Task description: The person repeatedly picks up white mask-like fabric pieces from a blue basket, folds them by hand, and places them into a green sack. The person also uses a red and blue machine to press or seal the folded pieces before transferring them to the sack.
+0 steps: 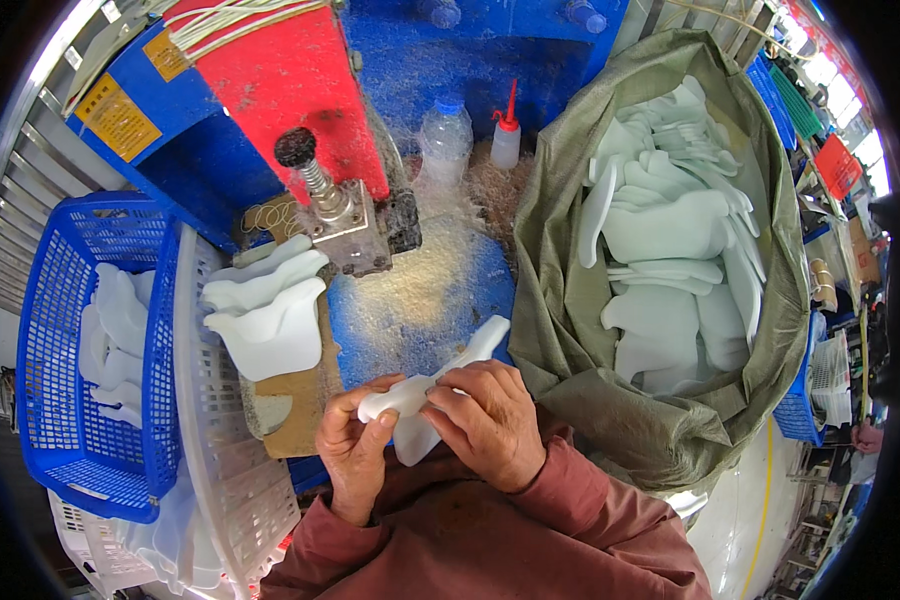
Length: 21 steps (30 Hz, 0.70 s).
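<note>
Close in front of my body, both hands hold one white, curved, foam-like piece (416,442) with a rounded end and a long narrow arm pointing up and to the right. My left hand (353,450) pinches the rounded end between thumb and fingers. Over the piece's middle, the fingers of my right hand (488,420) are curled and partly hide it. Several similar white pieces (270,335) lie in a row to the left, on brown cardboard (308,415). Beyond my hands is a red machine (290,95) with a metal head (345,235) and a black knob.
Pale dust covers the blue work surface (370,345). A clear bottle (446,140) and a red-tipped squeeze bottle (506,145) stand behind. At right, a green sack (560,290) holds many white pieces. A blue basket (55,400) and a white basket (210,440) flank my left.
</note>
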Tool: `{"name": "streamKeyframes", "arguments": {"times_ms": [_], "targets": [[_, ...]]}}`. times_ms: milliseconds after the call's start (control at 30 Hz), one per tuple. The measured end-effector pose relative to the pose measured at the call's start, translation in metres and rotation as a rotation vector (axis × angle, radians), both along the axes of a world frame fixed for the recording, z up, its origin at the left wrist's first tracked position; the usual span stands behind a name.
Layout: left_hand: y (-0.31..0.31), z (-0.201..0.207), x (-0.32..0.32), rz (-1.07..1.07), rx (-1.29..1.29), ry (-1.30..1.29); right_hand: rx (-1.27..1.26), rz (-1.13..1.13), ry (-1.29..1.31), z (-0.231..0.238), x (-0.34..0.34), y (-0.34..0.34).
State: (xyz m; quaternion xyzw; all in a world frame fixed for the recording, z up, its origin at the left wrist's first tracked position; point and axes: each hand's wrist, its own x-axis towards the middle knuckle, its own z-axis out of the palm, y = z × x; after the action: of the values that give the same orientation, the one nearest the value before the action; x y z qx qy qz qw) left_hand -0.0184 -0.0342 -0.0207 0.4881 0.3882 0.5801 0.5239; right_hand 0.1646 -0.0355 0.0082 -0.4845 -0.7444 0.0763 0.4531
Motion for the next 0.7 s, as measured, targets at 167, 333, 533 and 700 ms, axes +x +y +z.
{"name": "streamKeyframes", "arguments": {"times_ms": [167,333,533,700], "targets": [[-0.001,0.002,-0.001,-0.018,0.011,0.02,0.019,-0.025,-0.033,-0.004,-0.004,-0.004],[-0.001,0.002,0.0,-0.044,0.056,0.019,0.056,-0.022,-0.027,-0.009,-0.006,-0.001],[-0.003,0.003,0.002,-0.059,0.041,-0.023,0.074,-0.043,-0.024,-0.012,-0.008,-0.001],[-0.004,0.002,0.002,-0.045,0.032,-0.026,0.067,-0.05,-0.014,-0.012,-0.009,0.0]]}}
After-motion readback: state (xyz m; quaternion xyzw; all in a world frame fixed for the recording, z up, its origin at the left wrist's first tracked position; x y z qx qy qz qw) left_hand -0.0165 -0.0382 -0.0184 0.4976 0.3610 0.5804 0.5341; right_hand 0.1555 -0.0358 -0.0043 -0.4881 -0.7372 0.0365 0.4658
